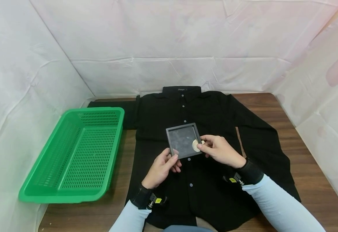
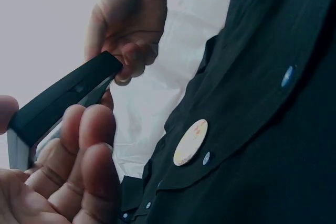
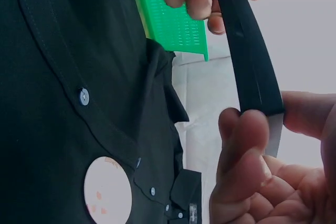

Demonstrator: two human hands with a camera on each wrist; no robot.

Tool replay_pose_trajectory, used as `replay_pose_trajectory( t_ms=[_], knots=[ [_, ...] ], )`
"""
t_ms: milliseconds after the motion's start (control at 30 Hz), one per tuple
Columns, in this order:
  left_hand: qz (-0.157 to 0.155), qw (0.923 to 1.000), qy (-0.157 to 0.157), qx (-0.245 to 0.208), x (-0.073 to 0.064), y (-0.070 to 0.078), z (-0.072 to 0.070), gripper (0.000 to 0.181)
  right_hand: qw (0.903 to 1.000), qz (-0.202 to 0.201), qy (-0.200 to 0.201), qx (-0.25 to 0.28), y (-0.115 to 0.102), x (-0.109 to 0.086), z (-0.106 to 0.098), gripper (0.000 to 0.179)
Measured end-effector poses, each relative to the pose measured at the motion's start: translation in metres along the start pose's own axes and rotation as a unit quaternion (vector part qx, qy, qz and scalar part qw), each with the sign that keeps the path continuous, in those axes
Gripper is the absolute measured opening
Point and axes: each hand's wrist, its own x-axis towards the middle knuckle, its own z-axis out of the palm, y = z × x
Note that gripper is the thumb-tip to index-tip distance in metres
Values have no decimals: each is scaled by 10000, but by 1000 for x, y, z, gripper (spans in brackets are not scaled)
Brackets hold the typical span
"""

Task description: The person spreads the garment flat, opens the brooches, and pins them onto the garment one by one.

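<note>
A square, dark-rimmed frame (image 1: 183,139) with a see-through middle is held tilted above a black button-up shirt (image 1: 157,112). My left hand (image 1: 160,167) pinches its lower left corner, thumb on top and fingers beneath. My right hand (image 1: 221,150) grips the lower right corner between thumb and fingers. In both wrist views the frame shows its thick dark edge. A round pale disc (image 3: 108,191) with faint reddish marks lies on the shirt by the button strip. From the head view, part of this disc shows through the frame, beside my right thumb.
A green slotted basket (image 1: 115,154) stands on the left of the wooden table (image 1: 276,111), over part of one shirt sleeve. The shirt lies spread with its collar toward the back. White sheeting (image 1: 169,42) walls the back and both sides.
</note>
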Motion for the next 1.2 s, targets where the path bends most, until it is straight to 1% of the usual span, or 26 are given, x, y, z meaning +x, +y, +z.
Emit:
replay_pose_trajectory(
  t_ms=[67, 100, 133, 167, 200, 233, 300, 367, 400, 533, 600, 667, 733, 867, 900, 933, 967, 1000, 1033, 1133, 1200],
  knots=[
    [67, 9992, 24, 402, 0, -1, 2, 23, 10000, -27, 73, -15, 1, -1, -2, 45],
    [177, 9970, 50, 752, 0, -1, 3, 24, 9999, -43, 110, -30, 2, -2, -3, 43],
    [273, 9930, 77, 1149, -1, -2, 4, 25, 9998, -69, 149, -88, 4, -2, -4, 42],
    [349, 9861, 108, 1620, -1, -2, 5, 28, 9997, -91, 184, -153, 6, -3, -6, 42],
    [396, 9760, 153, 2135, -2, -1, 6, 34, 9995, -105, 219, -210, 7, -5, -9, 42],
    [430, 9629, 184, 2657, -2, 0, 8, 41, 9993, -107, 252, -263, 9, -6, -11, 41],
    [425, 9315, 171, 3607, -2, 3, 10, 56, 9986, -95, 325, -395, 14, -9, -18, 39],
    [375, 9023, 74, 4295, -2, 6, 12, 67, 9974, -68, 421, -582, 19, -12, -27, 37],
    [376, 8897, 3, 4551, -2, 7, 12, 70, 9967, -40, 464, -668, 22, -13, -31, 37],
    [517, 8480, -343, 5263, 2, 8, 16, 74, 9924, 131, 645, -1038, 34, -21, -49, 39],
    [612, 8267, -542, 5567, 4, 6, 18, 77, 9907, 257, 709, -1132, 40, -24, -58, 43],
    [600, 8072, -749, 5824, 6, 2, 19, 84, 9892, 380, 762, -1190, 44, -28, -67, 45],
    [495, 7870, -937, 6077, 7, -3, 21, 91, 9886, 483, 801, -1184, 48, -30, -74, 48],
    [164, 7513, -1182, 6491, 7, -13, 23, 106, 9879, 655, 851, -1119, 59, -31, -90, 51],
    [101, 7447, -1209, 6563, 6, -15, 24, 109, 9873, 704, 881, -1123, 62, -31, -94, 52],
    [48, 7401, -1226, 6612, 5, -18, 24, 110, 9864, 765, 912, -1133, 65, -31, -99, 53],
    [14, 7376, -1238, 6638, 5, -20, 24, 112, 9852, 837, 953, -1157, 67, -31, -104, 54],
    [-18, 7375, -1232, 6640, 4, -21, 24, 112, 9839, 906, 988, -1177, 70, -31, -109, 55],
    [-48, 7397, -1226, 6617, 4, -23, 24, 113, 9827, 975, 1030, -1191, 72, -30, -114, 56],
    [-118, 7500, -1194, 6504, 2, -24, 24, 113, 9779, 1169, 1189, -1264, 80, -28, -129, 59],
    [-191, 7532, -1194, 6466, 1, -23, 23, 113, 9740, 1290, 1302, -1334, 85, -26, -138, 60]
  ],
)
